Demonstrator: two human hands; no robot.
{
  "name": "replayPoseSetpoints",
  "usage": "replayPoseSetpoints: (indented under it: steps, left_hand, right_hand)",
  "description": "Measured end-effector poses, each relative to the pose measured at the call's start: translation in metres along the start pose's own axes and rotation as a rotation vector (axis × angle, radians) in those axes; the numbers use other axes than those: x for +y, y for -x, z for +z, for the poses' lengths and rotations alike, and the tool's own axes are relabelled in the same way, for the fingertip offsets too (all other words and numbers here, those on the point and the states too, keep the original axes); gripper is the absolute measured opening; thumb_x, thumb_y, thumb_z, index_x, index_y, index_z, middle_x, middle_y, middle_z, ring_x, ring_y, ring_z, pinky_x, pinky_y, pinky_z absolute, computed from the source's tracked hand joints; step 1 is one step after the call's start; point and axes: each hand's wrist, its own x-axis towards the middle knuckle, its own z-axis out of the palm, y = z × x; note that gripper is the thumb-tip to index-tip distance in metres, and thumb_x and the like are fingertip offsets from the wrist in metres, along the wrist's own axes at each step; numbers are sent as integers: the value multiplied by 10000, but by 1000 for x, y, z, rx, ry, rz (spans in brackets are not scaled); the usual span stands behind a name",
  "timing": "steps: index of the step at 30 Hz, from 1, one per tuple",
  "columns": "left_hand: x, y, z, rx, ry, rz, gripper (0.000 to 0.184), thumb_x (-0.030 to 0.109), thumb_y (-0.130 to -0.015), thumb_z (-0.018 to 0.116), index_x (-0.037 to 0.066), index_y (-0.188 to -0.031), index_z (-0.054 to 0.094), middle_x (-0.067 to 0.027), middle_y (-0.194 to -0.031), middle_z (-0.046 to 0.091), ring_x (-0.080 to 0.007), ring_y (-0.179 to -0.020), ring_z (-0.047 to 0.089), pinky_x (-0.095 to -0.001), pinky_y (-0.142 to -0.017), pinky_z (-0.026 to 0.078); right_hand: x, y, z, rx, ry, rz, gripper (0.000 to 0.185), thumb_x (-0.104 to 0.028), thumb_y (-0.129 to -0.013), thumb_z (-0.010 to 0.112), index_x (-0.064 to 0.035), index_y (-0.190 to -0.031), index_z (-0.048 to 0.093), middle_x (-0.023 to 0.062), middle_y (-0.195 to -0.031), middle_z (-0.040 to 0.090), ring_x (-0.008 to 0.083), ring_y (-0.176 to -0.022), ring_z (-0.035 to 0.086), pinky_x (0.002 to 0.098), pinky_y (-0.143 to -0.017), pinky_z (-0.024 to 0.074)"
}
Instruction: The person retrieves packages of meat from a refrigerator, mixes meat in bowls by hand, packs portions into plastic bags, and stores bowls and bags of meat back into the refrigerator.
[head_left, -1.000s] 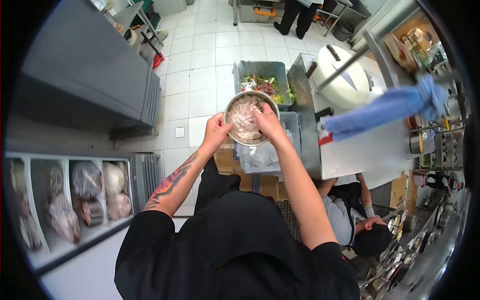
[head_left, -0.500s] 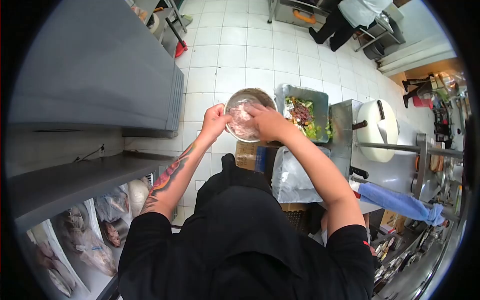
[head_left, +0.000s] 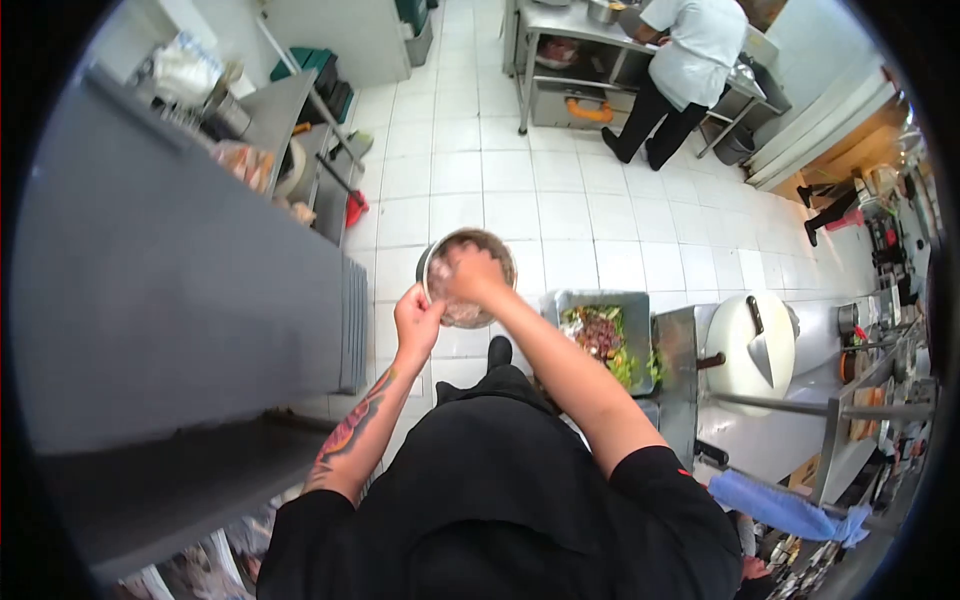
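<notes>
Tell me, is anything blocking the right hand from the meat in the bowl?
Nothing visible blocks it: the right hand reaches inside the open bowl, down at the meat. The left hand holds the bowl's near left edge, out of the way.

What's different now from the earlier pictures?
The bowl has moved left in view, clear of the bin with greens. The right hand, first at the rim, now reaches into the pinkish contents. Unchanged: the left hand holds the bowl; the knife lies on the white board.
</notes>
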Motion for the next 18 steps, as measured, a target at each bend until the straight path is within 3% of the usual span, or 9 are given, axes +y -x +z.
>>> replayPoseSetpoints:
  steps: [1,3,4,6,7,10,12,14,18]
  left_hand:
    - [-4,-11,5,-5,8,-47,255,-29,-752,614,93,-662,408,40,-629,406,-55,-548,421,-258,-460,479]
    - [-7,-38,13,-21,31,-78,258,-35,-751,606,94,-659,402,37,-627,407,-57,-544,426,-261,-460,488]
    - [-8,-54,18,-29,60,-104,261,-40,-750,598,95,-656,396,35,-626,407,-59,-541,430,-264,-460,496]
    - [-4,-78,30,-43,129,-140,264,-50,-745,585,95,-649,385,26,-623,415,-68,-534,447,-271,-459,506]
    - [-5,-88,36,-46,124,-142,267,-50,-744,584,96,-647,383,23,-621,416,-73,-531,456,-271,-458,505]
    - [-7,-128,52,-58,127,-168,274,-47,-737,588,99,-644,376,17,-619,417,-80,-526,465,-271,-455,504]
    - [-7,-159,63,-91,143,-236,274,-48,-731,593,97,-642,378,16,-618,416,-83,-516,463,-270,-455,507]
    - [-11,-193,77,-119,180,-253,266,-46,-724,601,92,-645,389,14,-616,422,-86,-506,463,-269,-454,505]
    - [-30,-270,104,-239,158,-208,263,-39,-730,618,86,-650,401,10,-620,433,-90,-510,471,-268,-452,504]
  right_hand:
    - [5,-10,-3,9,-4,8,503,-420,-841,629,-66,-1198,616,203,-1218,613,313,-1104,602,410,-991,452]
    - [15,-35,-7,-24,36,-196,355,-357,-840,631,-73,-1044,692,197,-1146,640,313,-1050,625,418,-910,497]
    - [23,-54,-15,-10,36,-195,355,-357,-840,631,-73,-1044,692,197,-1146,640,313,-1050,625,418,-910,497]
    - [42,-85,-30,-144,-60,-183,216,-258,-806,621,-90,-885,731,171,-1040,667,345,-929,653,467,-819,516]
    - [60,-100,-16,16,-53,-265,136,-186,-743,633,-78,-760,716,138,-926,675,335,-822,659,463,-730,524]
    - [81,-130,-26,205,-179,-390,112,-147,-702,632,-84,-768,696,131,-880,651,331,-803,646,452,-704,524]
    - [91,-152,-36,203,-193,-377,126,-131,-709,625,-87,-813,680,124,-867,624,327,-836,628,460,-719,515]
    - [107,-176,-37,214,-238,-348,218,-137,-724,635,-95,-930,690,127,-962,634,322,-930,616,443,-777,515]
    - [142,-212,-36,225,-135,-267,284,-136,-735,654,-99,-1012,698,129,-1033,639,328,-997,600,436,-843,506]
